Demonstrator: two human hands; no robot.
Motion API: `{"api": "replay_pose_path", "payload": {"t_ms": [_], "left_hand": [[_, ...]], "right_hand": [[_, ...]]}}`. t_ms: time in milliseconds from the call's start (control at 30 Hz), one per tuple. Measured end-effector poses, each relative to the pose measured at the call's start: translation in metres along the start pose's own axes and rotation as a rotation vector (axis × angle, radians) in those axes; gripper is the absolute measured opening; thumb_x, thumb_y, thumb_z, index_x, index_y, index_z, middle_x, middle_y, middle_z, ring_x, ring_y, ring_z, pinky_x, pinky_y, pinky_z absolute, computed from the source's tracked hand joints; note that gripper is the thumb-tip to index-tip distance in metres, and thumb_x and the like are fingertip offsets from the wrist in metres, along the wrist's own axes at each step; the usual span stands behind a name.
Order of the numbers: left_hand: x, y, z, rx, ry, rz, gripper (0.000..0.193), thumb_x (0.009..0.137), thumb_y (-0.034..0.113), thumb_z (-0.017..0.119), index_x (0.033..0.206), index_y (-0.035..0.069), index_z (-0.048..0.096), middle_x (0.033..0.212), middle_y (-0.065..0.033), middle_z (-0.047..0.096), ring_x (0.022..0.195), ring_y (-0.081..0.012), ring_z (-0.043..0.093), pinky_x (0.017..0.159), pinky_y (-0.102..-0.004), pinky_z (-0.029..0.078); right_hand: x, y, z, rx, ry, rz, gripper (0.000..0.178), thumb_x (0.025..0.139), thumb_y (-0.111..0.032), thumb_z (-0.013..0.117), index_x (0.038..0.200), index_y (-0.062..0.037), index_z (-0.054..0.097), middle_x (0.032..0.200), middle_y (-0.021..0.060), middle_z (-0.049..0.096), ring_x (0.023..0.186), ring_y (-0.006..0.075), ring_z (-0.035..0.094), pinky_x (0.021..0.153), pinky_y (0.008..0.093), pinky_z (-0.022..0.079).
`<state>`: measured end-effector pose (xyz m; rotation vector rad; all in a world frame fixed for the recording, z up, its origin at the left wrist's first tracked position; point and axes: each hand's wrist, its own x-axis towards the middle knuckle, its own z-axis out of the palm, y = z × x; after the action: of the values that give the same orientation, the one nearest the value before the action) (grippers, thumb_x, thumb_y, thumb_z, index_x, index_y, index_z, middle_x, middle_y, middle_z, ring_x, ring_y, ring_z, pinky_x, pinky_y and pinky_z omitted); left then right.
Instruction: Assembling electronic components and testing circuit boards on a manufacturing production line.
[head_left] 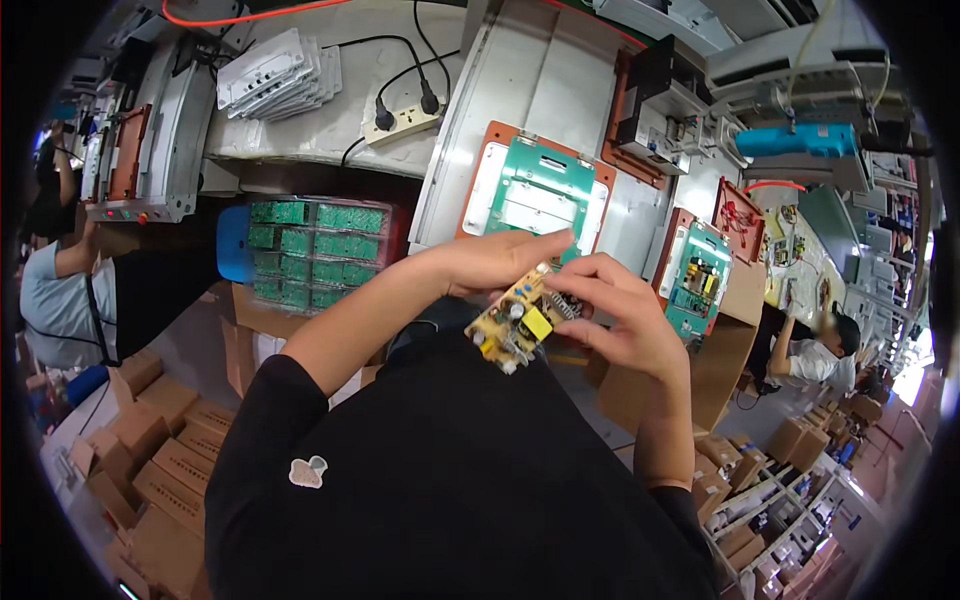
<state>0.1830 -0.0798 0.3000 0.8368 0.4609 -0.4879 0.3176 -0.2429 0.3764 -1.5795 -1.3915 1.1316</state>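
- We hold a yellow-brown circuit board [500, 333] in front of our chest, tilted, its component side facing up toward us.
- Our right hand [628, 318] has its thumb and forefinger clamped on the board's right end, one on either side of some parts there.
- Our left hand [505, 260] meets the board's upper edge; most of its fingers are hidden, so we cannot tell how tightly they close.
- Among the board's parts we see a bright yellow block [537, 322], near its right side.
- Just beyond our hands, a green and orange fixture [553, 157] lies on the metal bench.
- To our right, a second fixture [684, 300] bears another populated board [698, 277].
- To our left, a clear tray [312, 245] holds rows of green boards, beside a blue bin [233, 245].
- Farther off, white plates [272, 78] lie stacked near a power strip [405, 124] with two black plugs in it.
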Motion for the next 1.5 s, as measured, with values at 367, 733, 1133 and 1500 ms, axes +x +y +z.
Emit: {"api": "replay_pose_path", "payload": {"t_ms": [367, 733, 1133, 1500], "left_hand": [[-0.004, -0.023, -0.046, 1.199, 0.712, 0.963, 0.030, 0.081, 0.009, 0.073, 0.109, 0.003, 0.065, 0.107, -0.0084, 0.064, 0.098, -0.0247, 0.061, 0.084, -0.0356, 0.050], [-0.008, -0.030, -0.060, 1.285, 0.725, 0.957, 0.029, 0.076, 0.007, 0.075, 0.104, 0.003, 0.067, 0.109, -0.0111, 0.063, 0.101, -0.0308, 0.060, 0.086, -0.0406, 0.049], [-0.019, -0.033, -0.001, 1.014, 0.623, 1.035, 0.016, 0.081, -0.006, 0.067, 0.095, 0.000, 0.068, 0.107, -0.0115, 0.064, 0.092, -0.0256, 0.063, 0.082, -0.0335, 0.051], [0.056, -0.055, 0.047, 1.111, 0.233, 0.972, 0.018, 0.085, 0.001, 0.065, 0.103, 0.002, 0.067, 0.109, -0.0109, 0.065, 0.104, -0.0285, 0.063, 0.090, -0.0363, 0.050]], "right_hand": [[0.046, 0.109, 0.058, -0.323, 0.636, 0.065, 0.037, 0.073, -0.007, 0.081, 0.106, -0.0019, 0.064, 0.094, 0.0089, 0.062, 0.070, 0.0183, 0.059, 0.064, 0.0306, 0.050], [0.046, 0.091, 0.067, -0.334, 0.700, 0.041, 0.040, 0.076, -0.014, 0.080, 0.111, -0.0036, 0.063, 0.105, 0.0107, 0.062, 0.097, 0.0247, 0.062, 0.084, 0.0354, 0.050], [-0.099, 0.134, -0.002, -0.702, 1.128, 0.573, 0.052, 0.081, -0.021, 0.075, 0.124, 0.0001, 0.057, 0.117, 0.0198, 0.060, 0.105, 0.0341, 0.058, 0.094, 0.0429, 0.045], [-0.106, 0.148, 0.047, -0.468, 0.962, 0.260, 0.015, 0.080, -0.005, 0.073, 0.092, -0.0020, 0.065, 0.081, 0.0092, 0.058, 0.062, 0.0191, 0.056, 0.057, 0.0317, 0.048]]}}
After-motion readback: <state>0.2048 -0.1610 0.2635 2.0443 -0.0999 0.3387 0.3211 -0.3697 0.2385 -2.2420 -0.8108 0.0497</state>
